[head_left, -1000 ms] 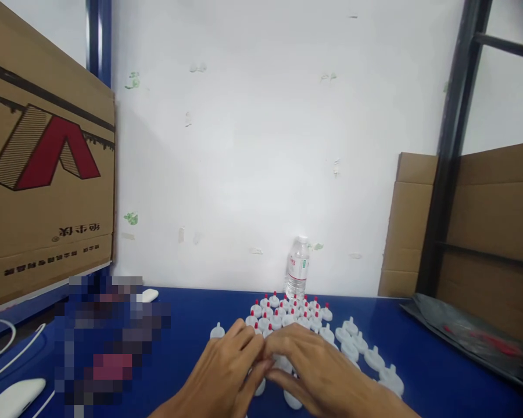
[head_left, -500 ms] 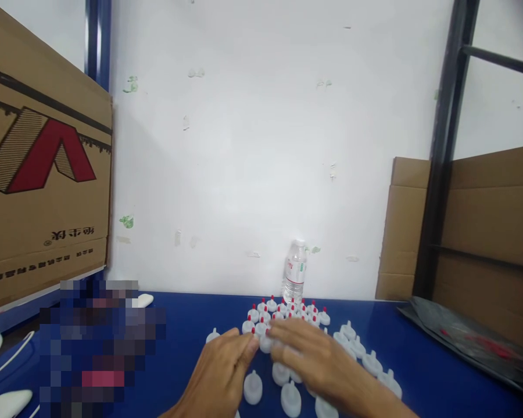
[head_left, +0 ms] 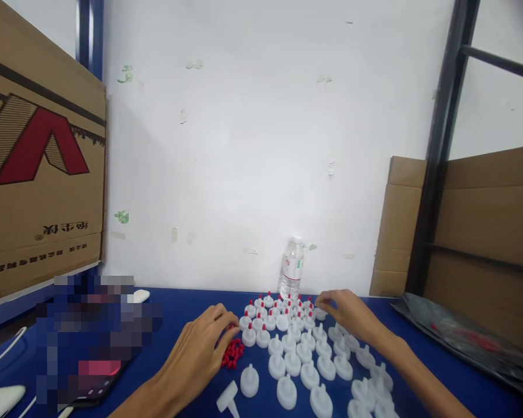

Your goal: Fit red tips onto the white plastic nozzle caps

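Note:
My left hand [head_left: 211, 337] is over a pile of small red caps [head_left: 233, 353], its thumb and forefinger closed, with red showing between them. At the back right of the rows, my right hand [head_left: 346, 313] has its fingertips together on top of a white nozzle lid [head_left: 320, 314]; they hide its tip. Several white nozzle lids with red tips [head_left: 270, 322] stand upright in rows at the back. In front of them stand bare white nozzle lids [head_left: 286, 392]. One white lid [head_left: 227, 396] lies on its side near the front.
A water bottle [head_left: 292, 270] stands against the white wall. The left side holds a large carton [head_left: 43, 232], a pixelated area and a dark phone-like edge [head_left: 98, 396]. At right lie a grey plastic bag [head_left: 457, 337] and cardboard sheets [head_left: 396, 232]. The table [head_left: 178, 305] is blue.
My hands have moved apart from above the front of the red-tipped rows. The left went to the red pile, now uncovered, and the right to the rows' back right.

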### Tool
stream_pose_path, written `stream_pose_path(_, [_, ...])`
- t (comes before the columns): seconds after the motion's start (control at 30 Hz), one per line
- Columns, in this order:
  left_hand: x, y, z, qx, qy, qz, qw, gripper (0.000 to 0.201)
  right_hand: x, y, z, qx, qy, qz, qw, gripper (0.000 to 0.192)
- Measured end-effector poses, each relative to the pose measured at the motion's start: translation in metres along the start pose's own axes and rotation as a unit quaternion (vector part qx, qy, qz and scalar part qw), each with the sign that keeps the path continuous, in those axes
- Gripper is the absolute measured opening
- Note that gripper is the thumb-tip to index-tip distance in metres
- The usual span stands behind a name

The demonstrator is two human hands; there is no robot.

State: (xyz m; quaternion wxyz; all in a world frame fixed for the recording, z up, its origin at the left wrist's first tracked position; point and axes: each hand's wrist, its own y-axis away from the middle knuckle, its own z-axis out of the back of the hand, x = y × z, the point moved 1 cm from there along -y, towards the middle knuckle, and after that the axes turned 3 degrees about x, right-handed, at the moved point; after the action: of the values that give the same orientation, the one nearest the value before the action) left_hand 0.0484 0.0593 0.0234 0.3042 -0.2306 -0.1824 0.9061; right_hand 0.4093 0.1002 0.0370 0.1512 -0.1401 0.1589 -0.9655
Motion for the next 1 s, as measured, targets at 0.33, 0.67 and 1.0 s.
stream_pose_path(0.33, [0.008,0.0,-0.008,0.02,-0.023,0.004,1.0,0.022,-0.007,0.0,-0.011,0.036,-0.024,-0.033,0.999,0.011])
stream_pose_path(0.67, [0.009,-0.001,-0.01,0.066,-0.029,0.02,0.997,0.026,-0.007,0.0,-0.009,0.023,-0.003,-0.035,0.999,0.027])
stream_pose_path(1.0, [0.013,0.0,-0.013,0.082,-0.024,0.03,0.996,0.026,-0.006,0.003,-0.026,0.032,-0.002,-0.008,0.999,0.059])
